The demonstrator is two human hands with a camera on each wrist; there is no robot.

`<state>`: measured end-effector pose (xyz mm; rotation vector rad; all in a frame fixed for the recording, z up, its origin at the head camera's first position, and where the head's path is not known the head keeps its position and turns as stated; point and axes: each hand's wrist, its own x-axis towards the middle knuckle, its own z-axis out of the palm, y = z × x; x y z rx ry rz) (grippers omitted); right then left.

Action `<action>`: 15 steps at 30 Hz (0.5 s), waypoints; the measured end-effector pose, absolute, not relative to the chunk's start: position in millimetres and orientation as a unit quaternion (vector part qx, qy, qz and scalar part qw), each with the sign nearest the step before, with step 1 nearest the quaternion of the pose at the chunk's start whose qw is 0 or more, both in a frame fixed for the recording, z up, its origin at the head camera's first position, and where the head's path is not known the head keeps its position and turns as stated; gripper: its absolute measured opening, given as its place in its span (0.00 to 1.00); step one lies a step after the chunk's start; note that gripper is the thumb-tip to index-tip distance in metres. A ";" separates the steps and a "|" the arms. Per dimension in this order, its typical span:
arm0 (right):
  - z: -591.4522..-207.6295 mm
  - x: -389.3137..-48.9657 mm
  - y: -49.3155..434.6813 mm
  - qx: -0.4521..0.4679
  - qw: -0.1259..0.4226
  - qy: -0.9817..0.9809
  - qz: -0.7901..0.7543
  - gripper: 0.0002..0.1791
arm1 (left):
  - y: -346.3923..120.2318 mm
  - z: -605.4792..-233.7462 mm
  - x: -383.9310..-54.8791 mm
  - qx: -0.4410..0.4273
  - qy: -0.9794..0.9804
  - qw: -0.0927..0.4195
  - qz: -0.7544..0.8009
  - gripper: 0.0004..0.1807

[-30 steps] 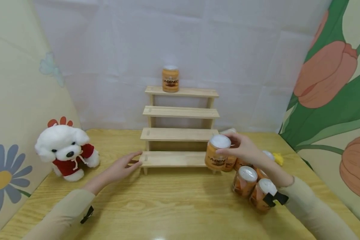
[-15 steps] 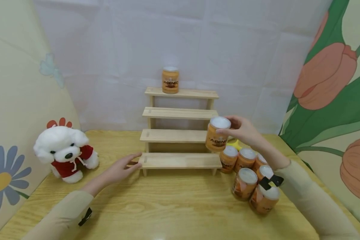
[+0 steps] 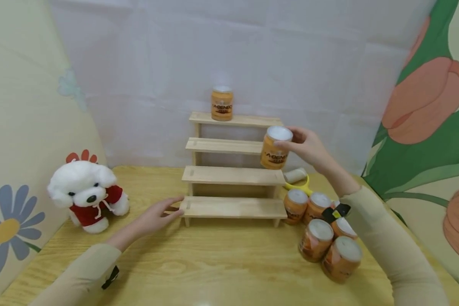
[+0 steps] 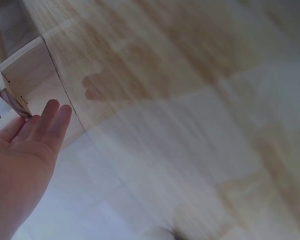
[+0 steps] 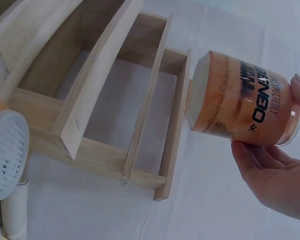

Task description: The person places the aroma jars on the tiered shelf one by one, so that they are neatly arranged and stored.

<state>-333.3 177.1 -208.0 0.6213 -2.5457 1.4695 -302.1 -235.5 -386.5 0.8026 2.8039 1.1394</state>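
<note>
High on the right side of the wooden step rack [image 3: 233, 174], my right hand [image 3: 307, 148] grips an orange can [image 3: 274, 153] with a pale top, thumb and fingers around it. The right wrist view shows this can [image 5: 245, 100] beside the rack's upper boards, its label lettering sideways. My left hand [image 3: 153, 219] touches the left end of the lowest shelf with extended, relaxed fingers, also seen as the hand [image 4: 30, 155] in the left wrist view. Another can [image 3: 222, 104] stands upright on the top shelf, left of its middle.
Several orange cans [image 3: 315, 240] stand grouped on the wooden table [image 3: 214, 263], right of the rack. Behind them lie a yellow item [image 3: 304, 185] and a pale cylinder [image 3: 295, 175]. A white plush dog [image 3: 86, 191] sits at the left; a white sheet [image 3: 168, 85] hangs behind.
My right hand has raised the can from about the lowest shelf's height to the upper shelves on the right. The left hand has stayed at the rack's left end.
</note>
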 end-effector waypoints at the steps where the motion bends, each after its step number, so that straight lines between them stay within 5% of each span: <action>1: -207.1 -335.8 175.9 0.205 0.074 -0.844 0.491 0.32 | -235.0 -387.3 -302.0 0.256 0.895 0.004 0.366 0.31; 15: -189.2 -377.3 158.9 0.185 0.115 -0.829 0.516 0.30 | -235.1 -390.8 -303.4 0.243 0.898 -0.005 0.366 0.31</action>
